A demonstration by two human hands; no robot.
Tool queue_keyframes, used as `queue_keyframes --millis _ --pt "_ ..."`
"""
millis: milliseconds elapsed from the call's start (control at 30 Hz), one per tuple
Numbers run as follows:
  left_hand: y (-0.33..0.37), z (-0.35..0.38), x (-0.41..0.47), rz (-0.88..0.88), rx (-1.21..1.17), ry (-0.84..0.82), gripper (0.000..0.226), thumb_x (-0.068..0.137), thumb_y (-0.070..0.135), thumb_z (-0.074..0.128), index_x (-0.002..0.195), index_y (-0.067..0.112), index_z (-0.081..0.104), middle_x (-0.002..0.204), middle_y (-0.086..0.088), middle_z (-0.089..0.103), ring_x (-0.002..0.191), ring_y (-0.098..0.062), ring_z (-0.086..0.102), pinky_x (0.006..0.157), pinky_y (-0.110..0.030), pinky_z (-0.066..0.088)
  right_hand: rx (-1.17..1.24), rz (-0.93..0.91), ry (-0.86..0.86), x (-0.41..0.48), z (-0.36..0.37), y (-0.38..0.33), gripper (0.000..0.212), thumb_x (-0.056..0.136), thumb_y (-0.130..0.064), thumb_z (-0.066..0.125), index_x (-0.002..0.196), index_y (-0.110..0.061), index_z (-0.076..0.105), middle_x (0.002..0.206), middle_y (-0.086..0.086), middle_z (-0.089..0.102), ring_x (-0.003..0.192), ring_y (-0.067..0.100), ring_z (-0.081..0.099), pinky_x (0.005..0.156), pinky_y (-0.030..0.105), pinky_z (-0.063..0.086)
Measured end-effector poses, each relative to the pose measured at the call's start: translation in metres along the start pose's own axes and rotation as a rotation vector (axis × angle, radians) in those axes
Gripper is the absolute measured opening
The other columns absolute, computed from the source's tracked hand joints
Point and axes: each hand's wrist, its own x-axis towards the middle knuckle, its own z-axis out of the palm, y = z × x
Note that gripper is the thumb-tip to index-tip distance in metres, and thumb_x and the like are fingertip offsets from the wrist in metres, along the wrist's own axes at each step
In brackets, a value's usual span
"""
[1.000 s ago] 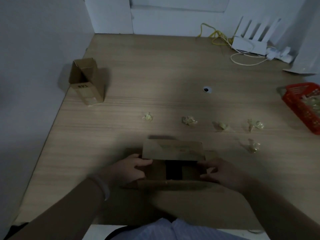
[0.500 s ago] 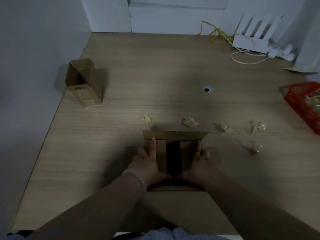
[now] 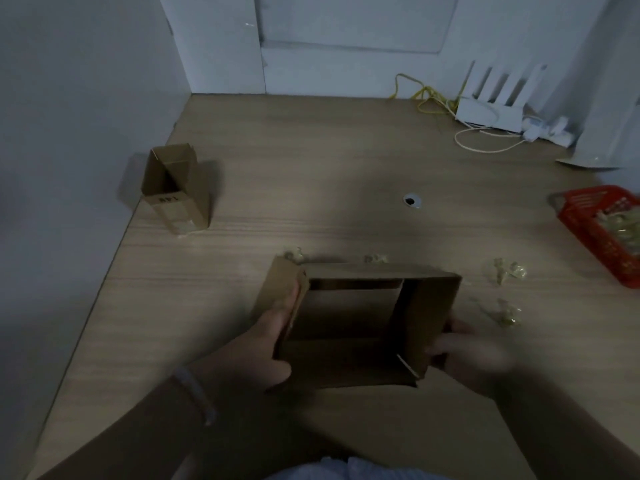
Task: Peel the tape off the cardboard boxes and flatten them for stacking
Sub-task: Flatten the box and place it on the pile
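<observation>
Open box, held above the near part of the table, interior facing the camera. The left wall is clasped by the left hand, fingers laid along the flap; the right wall is gripped by the blurred right hand. Tape scraps lie just beyond; a second box stands far left, a basket far right.

Dark printed marking on small upright box, too blurred to read

Bare table beyond the held box offers open passage. Obstacles: upright box at left edge, red basket at right, tape wads near centre.
</observation>
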Motion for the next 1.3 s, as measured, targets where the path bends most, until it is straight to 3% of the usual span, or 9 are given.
queue_keyframes --millis 133,233,400,500,633,933,1067,1167,1300 --pt "-0.019 0.002 -0.008 0.224 0.553 0.022 0.113 0.067 0.024 0.060 0.138 0.054 -0.023 0.152 0.024 -0.021 0.138 0.005 -0.006 0.109 -0.008 -0.002 0.435 0.032 -0.030 -0.003 -0.023 -0.008 0.061 0.063 -0.043 0.074 0.119 -0.018 0.067 0.127 0.014 0.063 0.111 0.035 0.063 0.088 0.064 0.047" --pt "-0.038 0.016 -0.013 0.332 0.818 -0.024 0.094 0.086 0.032 0.051 0.140 0.044 -0.025 0.152 0.012 -0.029 0.144 -0.011 -0.017 0.116 -0.022 -0.008 0.368 0.129 0.109 -0.001 -0.035 -0.005 0.073 0.072 -0.076 0.047 0.101 -0.015 0.076 0.114 0.014 0.069 0.103 0.038 0.066 0.081 0.059 0.053" --pt "-0.049 0.035 -0.016 0.243 0.905 -0.183 0.073 0.092 0.052 0.034 0.142 0.050 -0.019 0.155 0.005 -0.025 0.146 -0.023 -0.010 0.116 -0.036 0.017 -0.101 0.267 0.251 0.001 -0.037 0.013 0.056 0.063 -0.032 0.076 0.113 -0.009 0.067 0.099 0.014 0.074 0.086 0.032 0.072 0.061 0.035 0.058" --pt "-0.055 0.040 -0.021 0.290 1.028 -0.157 0.072 0.079 0.056 0.041 0.147 0.045 0.019 0.154 0.000 0.028 0.135 -0.023 0.040 0.096 -0.035 0.046 -0.121 0.303 0.244 0.000 -0.043 0.033 0.052 0.062 -0.016 0.075 0.113 -0.007 0.064 0.094 0.014 0.074 0.084 0.034 0.072 0.061 0.038 0.058" --pt "-0.059 0.052 -0.013 0.238 0.969 -0.134 0.078 0.078 0.059 0.044 0.149 0.040 0.018 0.156 -0.001 0.026 0.141 -0.028 0.028 0.105 -0.044 0.034 -0.037 0.292 0.247 -0.003 -0.055 0.063 0.045 0.071 -0.008 0.071 0.115 -0.013 0.061 0.107 0.014 0.071 0.095 0.033 0.068 0.067 0.040 0.057" --pt "-0.022 0.072 0.017 0.318 0.760 0.441 0.057 0.086 0.048 0.054 0.138 0.027 0.048 0.141 -0.010 0.045 0.129 -0.032 0.038 0.106 -0.049 0.031 0.091 0.294 0.070 -0.002 -0.073 0.070 0.023 0.077 -0.010 0.074 0.099 -0.004 0.073 0.108 0.020 0.069 0.100 0.037 0.066 0.073 0.037 0.058" --pt "-0.033 0.078 0.018 0.237 0.805 0.391 0.057 0.087 0.053 0.048 0.138 0.027 0.047 0.130 -0.008 0.051 0.123 -0.030 0.044 0.108 -0.049 0.029 -0.091 0.408 0.127 0.003 -0.070 0.076 0.042 0.073 -0.011 0.073 0.115 -0.008 0.065 0.112 0.016 0.069 0.099 0.033 0.068 0.077 0.043 0.057" --pt "-0.051 0.083 0.026 0.067 0.834 0.178 0.069 0.086 0.063 0.040 0.148 0.035 0.026 0.155 -0.009 0.022 0.142 -0.031 0.017 0.115 -0.047 0.012 -0.225 0.414 0.156 0.002 -0.064 0.086 0.052 0.068 -0.018 0.077 0.118 -0.012 0.063 0.107 0.012 0.071 0.099 0.033 0.068 0.087 0.051 0.054" --pt "-0.079 0.100 0.037 0.010 0.854 0.068 0.084 0.081 0.078 0.023 0.148 0.039 -0.008 0.156 0.004 -0.025 0.142 -0.020 -0.026 0.113 -0.045 -0.016 -0.671 0.335 0.338 0.002 -0.052 0.097 0.057 0.076 -0.024 0.080 0.125 -0.011 0.053 0.108 0.004 0.064 0.093 0.019 0.060 0.077 0.033 0.050"
